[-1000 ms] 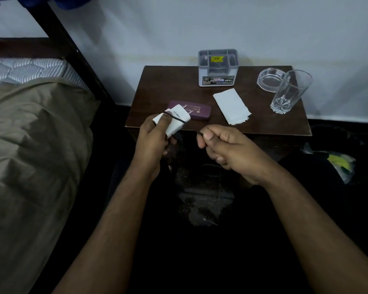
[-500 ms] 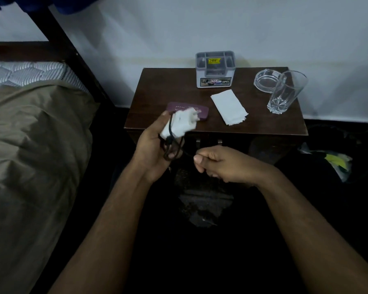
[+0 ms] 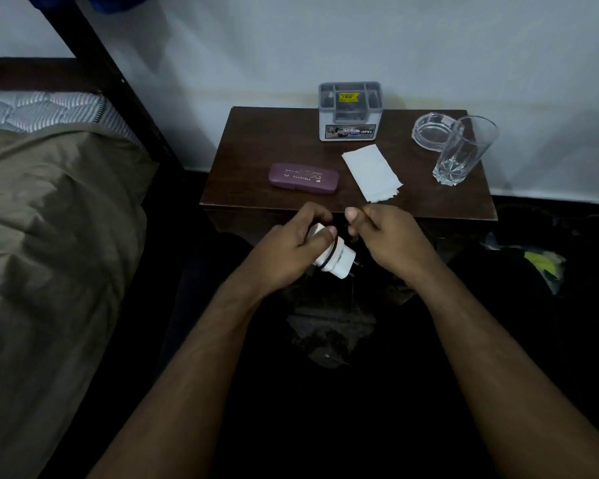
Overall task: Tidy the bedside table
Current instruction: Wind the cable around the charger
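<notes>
Dim bedroom, dark wooden bedside table (image 3: 256, 140) against a white wall. On it: maroon glasses case (image 3: 304, 178), white tissue (image 3: 372, 174), grey organizer box (image 3: 350, 110), glass ashtray (image 3: 431, 127) and a tumbler (image 3: 464, 150). Left hand (image 3: 291, 247) grips a white charger (image 3: 332, 257) with black cable (image 3: 329, 254) looped round it, just in front of the table; right hand (image 3: 388, 236) is curled, seemingly pinching the cable end.

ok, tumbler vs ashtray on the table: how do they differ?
The glass tumbler is tall and narrows to a faceted base; the glass ashtray is low, wide and round. The tumbler stands nearer the table's front, partly covering the ashtray behind it. Both are clear glass and look empty.
</notes>
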Demonstrator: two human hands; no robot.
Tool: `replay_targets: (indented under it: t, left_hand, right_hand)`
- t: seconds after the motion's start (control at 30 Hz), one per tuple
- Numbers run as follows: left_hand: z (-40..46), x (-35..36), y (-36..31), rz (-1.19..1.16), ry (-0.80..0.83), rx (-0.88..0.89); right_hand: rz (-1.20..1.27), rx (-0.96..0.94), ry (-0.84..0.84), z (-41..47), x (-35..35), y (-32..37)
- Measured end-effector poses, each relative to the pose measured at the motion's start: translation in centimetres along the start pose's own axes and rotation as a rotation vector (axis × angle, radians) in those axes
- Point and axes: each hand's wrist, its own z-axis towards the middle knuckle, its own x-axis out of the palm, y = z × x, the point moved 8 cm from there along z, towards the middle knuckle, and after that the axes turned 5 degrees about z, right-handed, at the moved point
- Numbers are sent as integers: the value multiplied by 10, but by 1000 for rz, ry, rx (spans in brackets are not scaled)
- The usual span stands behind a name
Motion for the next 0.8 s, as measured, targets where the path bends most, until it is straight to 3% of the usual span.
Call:
replay_targets:
  t: [0.13,0.27,0.4,0.6,0.7,0.8]
  left_hand:
    - [1,-2,-3,298,-86,-21]
    - [2,-17,1,202,-264,-89]
    - [0,-29,8,126,-431,-140]
    - [-7,-41,6,85,-599,-88]
    - [-9,-43,7,-62,-660,-89]
    - [-5,-36,18,-499,-655,-128]
  right_hand:
    - [198,102,20,-7,17,-2]
    - [458,158,84,-11,36,4]
    - [535,104,273,-18,48,22]
    - [720,139,471,-29,51,38]
    - [783,195,537,-34,50,36]
    - [766,243,556,-37,54,34]
